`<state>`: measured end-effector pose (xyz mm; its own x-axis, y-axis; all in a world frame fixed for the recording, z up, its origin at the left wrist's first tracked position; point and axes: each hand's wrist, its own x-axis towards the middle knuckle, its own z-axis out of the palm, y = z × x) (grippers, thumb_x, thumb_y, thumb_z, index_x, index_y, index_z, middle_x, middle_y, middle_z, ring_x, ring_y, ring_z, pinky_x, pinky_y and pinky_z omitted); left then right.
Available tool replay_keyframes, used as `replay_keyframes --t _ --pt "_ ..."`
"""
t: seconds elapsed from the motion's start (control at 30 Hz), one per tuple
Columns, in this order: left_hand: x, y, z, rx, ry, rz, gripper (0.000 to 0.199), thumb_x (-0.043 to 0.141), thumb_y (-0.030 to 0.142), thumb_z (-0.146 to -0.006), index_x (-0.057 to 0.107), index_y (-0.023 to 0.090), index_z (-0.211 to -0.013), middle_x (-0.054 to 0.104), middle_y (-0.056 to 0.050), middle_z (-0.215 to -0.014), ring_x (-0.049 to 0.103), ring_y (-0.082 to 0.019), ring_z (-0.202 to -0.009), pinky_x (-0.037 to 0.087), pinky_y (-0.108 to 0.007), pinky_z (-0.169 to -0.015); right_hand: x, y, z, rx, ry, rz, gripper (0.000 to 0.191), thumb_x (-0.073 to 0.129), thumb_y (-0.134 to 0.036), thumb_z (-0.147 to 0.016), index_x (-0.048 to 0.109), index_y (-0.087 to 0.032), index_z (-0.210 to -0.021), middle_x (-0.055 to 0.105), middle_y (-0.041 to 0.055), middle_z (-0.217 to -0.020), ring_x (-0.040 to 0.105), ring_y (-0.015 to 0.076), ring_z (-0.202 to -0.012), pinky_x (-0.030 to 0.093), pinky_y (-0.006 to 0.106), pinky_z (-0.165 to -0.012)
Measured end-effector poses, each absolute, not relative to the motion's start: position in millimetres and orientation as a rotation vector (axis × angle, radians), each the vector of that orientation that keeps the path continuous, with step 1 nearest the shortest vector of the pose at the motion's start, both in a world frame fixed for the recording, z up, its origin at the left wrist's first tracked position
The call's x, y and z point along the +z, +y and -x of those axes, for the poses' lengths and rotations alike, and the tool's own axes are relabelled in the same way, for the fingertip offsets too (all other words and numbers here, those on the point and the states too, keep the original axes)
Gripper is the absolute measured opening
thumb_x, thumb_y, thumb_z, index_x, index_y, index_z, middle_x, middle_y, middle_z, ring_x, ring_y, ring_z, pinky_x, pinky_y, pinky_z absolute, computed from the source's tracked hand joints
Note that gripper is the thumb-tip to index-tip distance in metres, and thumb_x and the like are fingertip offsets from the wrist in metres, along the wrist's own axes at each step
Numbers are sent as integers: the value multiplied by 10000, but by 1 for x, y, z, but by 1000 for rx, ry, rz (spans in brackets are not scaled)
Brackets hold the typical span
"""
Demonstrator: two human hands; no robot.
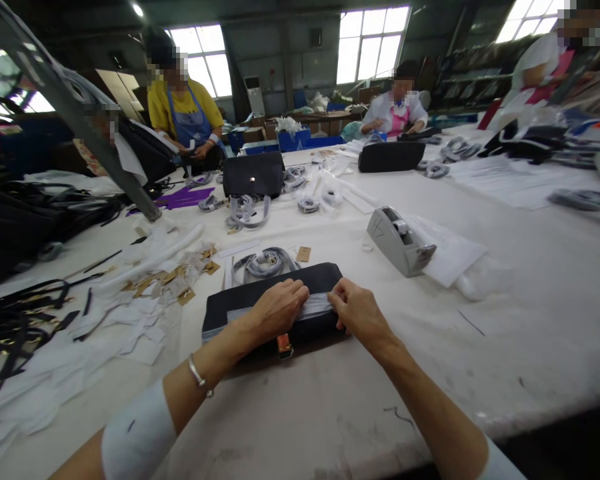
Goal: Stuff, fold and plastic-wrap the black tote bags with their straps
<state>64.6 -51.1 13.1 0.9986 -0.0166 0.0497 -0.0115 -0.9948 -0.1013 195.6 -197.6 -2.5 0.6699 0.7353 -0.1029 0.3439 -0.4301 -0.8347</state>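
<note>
A black handbag lies on its side on the table in front of me. Along its upper face runs a pale, translucent strip that looks like plastic film. My left hand is closed over the strip near its middle, fingertips curled down. At the bag's right end, my right hand pinches the strip's other end between thumb and fingers. An orange-and-gold clasp tab hangs at the bag's near side. Just behind the bag sits a coiled, plastic-wrapped strap, with a small brown tag beside it.
A grey tape dispenser stands to the right, against white plastic bags. Paper slips and brown tags cover the left side, near black straps. Farther back are two black bags, a metal post and several co-workers.
</note>
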Motion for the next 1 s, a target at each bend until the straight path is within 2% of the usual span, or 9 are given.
replay_keyframes --t 0.17,0.3,0.43,0.57,0.63,0.87,1.0 --pt "2 -63 -110 -288 129 3151 77 440 137 -876 497 181 -901 545 -48 -871 489 -203 -775 437 -334 -709 -5 -201 -197 580 -807 1992 138 501 -310 -859 532 -216 -762 552 -62 -495 574 113 -352 373 152 -297" --pt "-4 -63 -120 -499 137 3426 154 428 85 -840 507 182 -930 547 -43 -916 510 -184 -857 444 -314 -804 -5 -203 -195 674 -705 1889 165 536 -356 -848 547 -211 -768 567 -61 -509 576 118 -361 402 164 -303" --pt "0 -57 -116 -602 152 3706 197 367 111 -889 539 193 -940 560 -34 -944 529 -160 -911 434 -290 -859 -2 -206 -194 753 -580 1728 204 642 -376 -783 559 -191 -806 583 -53 -534 598 125 -411 447 177 -347" --pt "4 -53 -116 -611 76 3851 156 403 217 -925 557 190 -935 568 -24 -905 534 -154 -852 439 -285 -799 1 -212 -196 803 -486 1534 409 771 -356 -677 510 -200 -951 604 -61 -634 671 166 -554 549 235 -464" --pt "4 -53 -116 -633 80 3867 122 456 257 -915 555 186 -908 567 -20 -886 526 -152 -831 434 -283 -778 1 -216 -197 796 -461 1491 443 788 -358 -672 488 -206 -961 619 -53 -680 679 169 -585 569 255 -501" --pt "-1 -52 -117 -651 106 3874 160 424 254 -935 534 190 -838 542 -21 -845 500 -151 -809 417 -283 -767 3 -218 -195 761 -461 1576 364 786 -406 -678 536 -180 -813 613 -24 -676 659 153 -561 535 221 -455" --pt "1 -52 -116 -686 85 3922 201 396 275 -952 535 187 -836 533 -13 -830 494 -142 -785 413 -269 -749 6 -216 -196 798 -465 1594 397 784 -392 -669 566 -173 -919 613 -33 -672 641 143 -506 476 193 -379"
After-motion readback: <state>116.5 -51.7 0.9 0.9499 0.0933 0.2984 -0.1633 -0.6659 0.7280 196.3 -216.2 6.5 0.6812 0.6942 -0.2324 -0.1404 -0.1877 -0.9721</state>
